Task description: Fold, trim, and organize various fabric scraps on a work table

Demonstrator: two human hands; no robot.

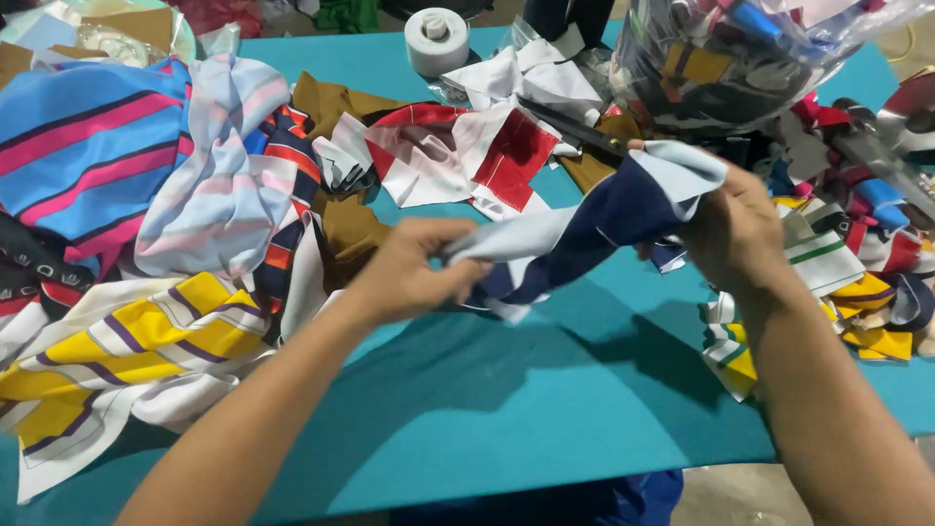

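Note:
Both my hands hold up one piece of cloth [604,219], navy blue with pale grey-white parts, stretched between them above the teal table [506,409]. My left hand [414,268] pinches its lower left end. My right hand [730,229] grips its upper right end, where a pale flap folds over the fingers. The cloth hangs slightly above the tabletop and casts a shadow on it.
A heap of striped fabrics [146,244] in blue, pink, yellow and white covers the left side. Red and white scraps [467,156] lie at the centre back. A white tape roll [436,39], a clear bag of scraps [740,58], scissors [584,131] and coloured offcuts [857,273] sit to the right.

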